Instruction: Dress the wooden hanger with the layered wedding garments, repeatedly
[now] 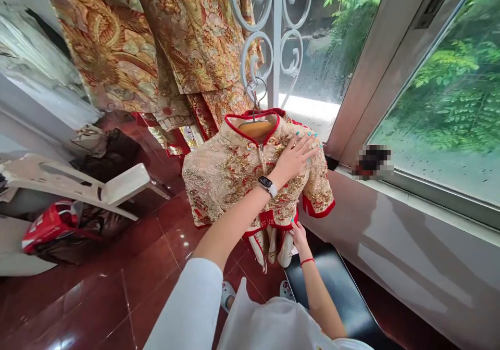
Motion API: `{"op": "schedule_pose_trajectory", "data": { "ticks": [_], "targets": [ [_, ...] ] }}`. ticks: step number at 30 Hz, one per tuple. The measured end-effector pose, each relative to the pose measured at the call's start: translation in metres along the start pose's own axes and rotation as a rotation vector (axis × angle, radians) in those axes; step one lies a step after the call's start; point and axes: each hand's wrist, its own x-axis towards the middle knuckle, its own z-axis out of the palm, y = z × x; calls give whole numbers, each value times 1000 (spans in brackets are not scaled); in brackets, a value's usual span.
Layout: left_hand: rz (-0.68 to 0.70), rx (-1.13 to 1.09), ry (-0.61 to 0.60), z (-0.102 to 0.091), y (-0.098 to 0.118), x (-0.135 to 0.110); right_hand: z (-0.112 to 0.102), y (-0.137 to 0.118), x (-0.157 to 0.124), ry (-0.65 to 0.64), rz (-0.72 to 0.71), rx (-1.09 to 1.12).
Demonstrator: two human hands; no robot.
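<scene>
A short cream jacket (222,167) with gold embroidery and red trim hangs on a hanger (258,97) at the white scrollwork. My left hand (295,157), a watch at its wrist, lies flat with fingers stretched over the jacket's upper front, near the shoulder on the right. Down at the red-trimmed hem, my right hand (300,235) grips the jacket's lower edge between thumb and fingers; part of this grip is hidden by the cloth. Cream tassel-like strips (271,246) dangle below the hem.
Gold brocade garments (156,42) hang behind on the left. White metal scrollwork (277,37) stands before the window (449,105). A black-topped bench (336,282) is beside my right arm. On the left are a white chair (128,183) and a red bag (50,227).
</scene>
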Motion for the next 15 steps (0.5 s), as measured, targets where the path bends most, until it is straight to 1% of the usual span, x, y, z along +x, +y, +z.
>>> {"op": "schedule_pose_trajectory", "data": {
  "ticks": [2, 3, 4, 5, 6, 7, 8, 9, 10, 12, 13, 14, 15],
  "targets": [
    [-12, -18, 3, -4, -2, 5, 1, -2, 4, 42, -5, -2],
    [-6, -49, 17, -5, -1, 3, 0, -4, 7, 67, -6, -10],
    [9, -100, 34, -3, 1, -5, -2, -7, 9, 92, -7, -21],
    [26, -176, 54, 2, 4, -19, -5, -10, 12, 115, -9, -33],
    [32, -275, 73, 10, 10, -40, -7, -12, 13, 135, -11, -45],
    [5, -389, 97, 21, 17, -66, -9, -13, 14, 152, -12, -58],
    [-70, -513, 122, 36, 26, -97, -11, -14, 13, 166, -13, -71],
    [-232, -633, 160, 52, 36, -131, -13, -15, 12, 178, -14, -85],
    [-492, -730, 227, 70, 46, -166, -15, -16, 11, 190, -18, -100],
    [-1139, -868, 386, 104, 64, -230, -17, -22, 8, 231, -43, -137],
    [-1405, -976, 412, 119, 69, -256, -16, -28, 7, 266, -69, -156],
    [-1604, -1056, 427, 132, 73, -276, -13, -37, 5, 311, -102, -171],
    [-1736, -1138, 414, 144, 73, -290, -6, -49, 2, 360, -159, -193]
  ]
}}
